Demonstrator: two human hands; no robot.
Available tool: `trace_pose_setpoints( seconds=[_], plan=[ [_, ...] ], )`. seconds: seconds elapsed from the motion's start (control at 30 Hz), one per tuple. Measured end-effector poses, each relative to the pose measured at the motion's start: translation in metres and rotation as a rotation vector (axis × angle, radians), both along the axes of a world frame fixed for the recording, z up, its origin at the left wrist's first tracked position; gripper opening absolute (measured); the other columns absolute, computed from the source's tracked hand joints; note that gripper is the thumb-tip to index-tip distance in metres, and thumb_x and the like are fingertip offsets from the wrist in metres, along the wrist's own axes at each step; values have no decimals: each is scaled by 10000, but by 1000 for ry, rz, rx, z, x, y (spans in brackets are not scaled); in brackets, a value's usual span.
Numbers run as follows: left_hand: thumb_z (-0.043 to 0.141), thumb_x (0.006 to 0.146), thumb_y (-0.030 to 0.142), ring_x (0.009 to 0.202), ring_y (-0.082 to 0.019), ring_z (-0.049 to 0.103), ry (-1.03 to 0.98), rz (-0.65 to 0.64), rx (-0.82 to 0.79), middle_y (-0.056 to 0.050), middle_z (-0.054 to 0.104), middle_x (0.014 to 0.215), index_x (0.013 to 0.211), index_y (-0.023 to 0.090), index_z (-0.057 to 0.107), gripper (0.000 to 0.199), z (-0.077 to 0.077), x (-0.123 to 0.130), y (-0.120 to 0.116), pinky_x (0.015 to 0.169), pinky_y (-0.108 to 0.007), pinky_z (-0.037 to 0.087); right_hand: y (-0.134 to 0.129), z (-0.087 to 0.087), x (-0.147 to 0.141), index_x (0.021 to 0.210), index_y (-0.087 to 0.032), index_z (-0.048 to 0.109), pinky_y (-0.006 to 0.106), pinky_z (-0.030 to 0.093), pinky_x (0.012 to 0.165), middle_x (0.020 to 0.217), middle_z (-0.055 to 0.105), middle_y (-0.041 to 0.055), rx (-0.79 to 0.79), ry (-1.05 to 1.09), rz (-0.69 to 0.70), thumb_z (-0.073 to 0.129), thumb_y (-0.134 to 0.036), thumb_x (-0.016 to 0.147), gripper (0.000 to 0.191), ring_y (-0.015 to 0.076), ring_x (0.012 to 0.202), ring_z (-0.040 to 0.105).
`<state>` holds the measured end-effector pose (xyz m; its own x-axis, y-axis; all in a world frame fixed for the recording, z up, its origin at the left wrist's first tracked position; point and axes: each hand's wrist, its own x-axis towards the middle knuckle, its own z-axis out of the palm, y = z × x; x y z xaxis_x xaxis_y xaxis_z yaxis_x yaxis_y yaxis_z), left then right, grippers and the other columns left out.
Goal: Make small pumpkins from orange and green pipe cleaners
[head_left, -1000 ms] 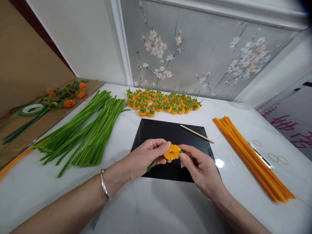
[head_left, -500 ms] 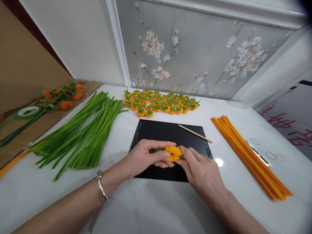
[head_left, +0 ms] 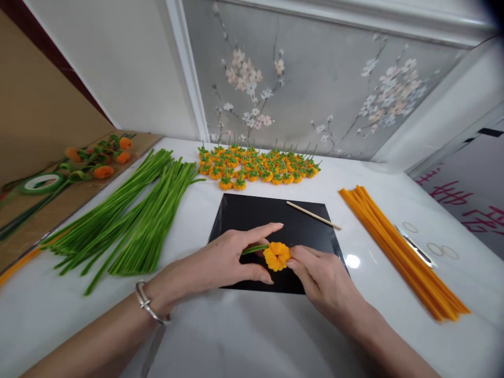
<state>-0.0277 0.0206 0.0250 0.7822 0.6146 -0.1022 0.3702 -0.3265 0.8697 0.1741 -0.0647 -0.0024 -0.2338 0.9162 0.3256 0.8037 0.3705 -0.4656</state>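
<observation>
A small orange pipe-cleaner pumpkin point(head_left: 277, 256) hangs over the black mat point(head_left: 252, 212), its ribbed face turned up toward me. My right hand point(head_left: 325, 270) pinches its right edge between thumb and fingers. Around its left side my left hand point(head_left: 232, 257) is open, with forefinger and thumb spread apart. A green pipe-cleaner stem point(head_left: 255, 249) runs from the pumpkin into the gap of the left hand; whether hidden fingers there touch it I cannot tell. A thin wooden stick point(head_left: 314, 215) lies across the mat's far right part.
Green pipe cleaners point(head_left: 145, 226) lie at left, orange pipe cleaners point(head_left: 401, 252) at right beside tweezers point(head_left: 415, 247) and rubber bands point(head_left: 435, 249). Several finished pumpkins point(head_left: 255, 165) stand along the wall. Green tape point(head_left: 41, 184) and orange flowers point(head_left: 103, 172) rest on cardboard at far left.
My left thumb and forefinger have spread away from the pumpkin, which they held before. The pumpkin has turned its ribbed face more toward me, still in my right hand.
</observation>
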Motion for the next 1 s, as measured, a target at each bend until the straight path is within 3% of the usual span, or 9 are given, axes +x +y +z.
trace_pose_setpoints(
  seconds=[0.07, 0.17, 0.3, 0.43, 0.57, 0.7, 0.87, 1.0],
  plan=[
    [730, 726, 449, 1021, -252, 596, 64, 9, 166, -41, 639, 1158, 1402, 359, 383, 765, 7, -4, 0, 883, -356, 451, 0, 0, 0, 676, -207, 435, 226, 266, 477, 592, 463, -38, -1, 10, -7, 339, -261, 977, 320, 94, 477, 393],
    [670, 785, 456, 1021, -257, 583, 69, -12, 280, -57, 617, 1179, 1347, 325, 447, 619, 9, -1, -8, 861, -339, 430, 0, -1, -3, 675, -211, 426, 229, 258, 473, 583, 458, -38, -27, 19, -16, 340, -258, 969, 310, 97, 471, 384],
    [634, 815, 455, 824, -198, 585, 20, -65, 209, -37, 619, 998, 1220, 256, 480, 477, -1, 11, -21, 687, -270, 417, -2, -2, -11, 709, -209, 449, 217, 302, 503, 603, 486, -31, -104, 133, 47, 344, -244, 964, 278, 95, 495, 424],
    [581, 850, 468, 614, -124, 483, -60, -31, 106, 37, 524, 761, 1091, 216, 449, 373, -11, 20, -28, 563, -224, 349, -5, 0, -17, 702, -214, 407, 194, 302, 474, 590, 457, -48, -118, 263, 106, 355, -204, 946, 250, 81, 475, 393],
    [526, 893, 438, 622, -110, 454, -142, 30, 114, 32, 504, 784, 1094, 216, 442, 311, -14, 21, -30, 567, -216, 349, -7, 2, -16, 792, -221, 434, 192, 338, 470, 628, 503, -43, -123, 241, 80, 357, -118, 894, 164, 97, 496, 453],
    [489, 924, 387, 690, -119, 490, -179, 78, 149, 11, 550, 857, 1111, 232, 467, 244, -13, 19, -30, 630, -222, 374, -8, 2, -14, 932, -216, 477, 205, 398, 543, 736, 594, -7, -38, 233, 13, 365, -148, 939, 132, 117, 592, 548],
    [426, 939, 421, 572, -105, 376, -180, 154, 167, 44, 424, 695, 962, 207, 465, 218, -14, 18, -32, 541, -227, 309, -8, -2, -17, 740, -211, 445, 239, 263, 461, 608, 506, -23, 105, -49, 83, 344, -74, 898, 232, 107, 470, 411],
    [437, 936, 416, 551, -96, 348, -168, 161, 185, 64, 374, 663, 883, 210, 406, 214, -15, 22, -35, 516, -222, 276, -12, -6, -23, 776, -197, 478, 286, 183, 484, 595, 517, -12, 177, -331, 86, 343, 45, 740, 279, 121, 448, 383]
  ],
)
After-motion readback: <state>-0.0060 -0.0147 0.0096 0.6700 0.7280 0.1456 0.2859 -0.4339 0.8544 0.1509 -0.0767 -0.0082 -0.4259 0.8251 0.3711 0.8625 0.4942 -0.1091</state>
